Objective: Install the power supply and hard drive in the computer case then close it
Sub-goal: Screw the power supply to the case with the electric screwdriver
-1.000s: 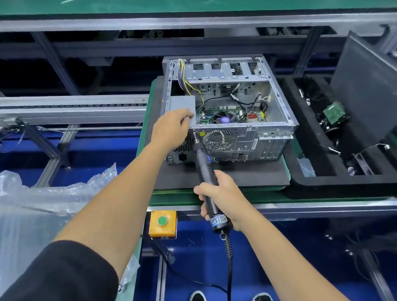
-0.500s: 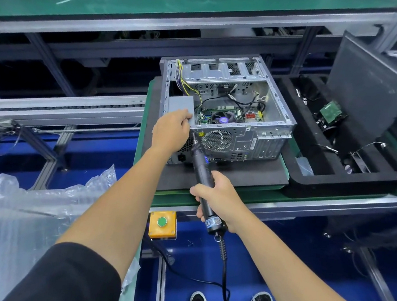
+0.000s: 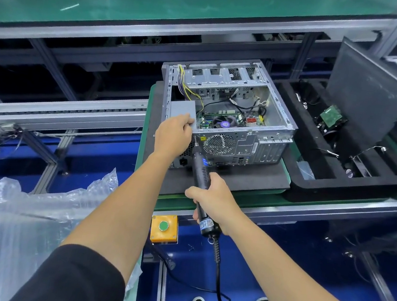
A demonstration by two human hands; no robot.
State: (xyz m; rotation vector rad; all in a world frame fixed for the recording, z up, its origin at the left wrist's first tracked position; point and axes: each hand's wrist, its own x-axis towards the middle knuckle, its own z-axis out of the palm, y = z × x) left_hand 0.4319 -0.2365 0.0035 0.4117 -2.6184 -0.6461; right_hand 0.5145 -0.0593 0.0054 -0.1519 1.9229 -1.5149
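Yellow button box (image 3: 164,228) with green button, bubble wrap (image 3: 31,220) at left, black foam tray (image 3: 316,149) at right

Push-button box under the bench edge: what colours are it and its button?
Yellow-orange box with a green button, clearest in the head view.
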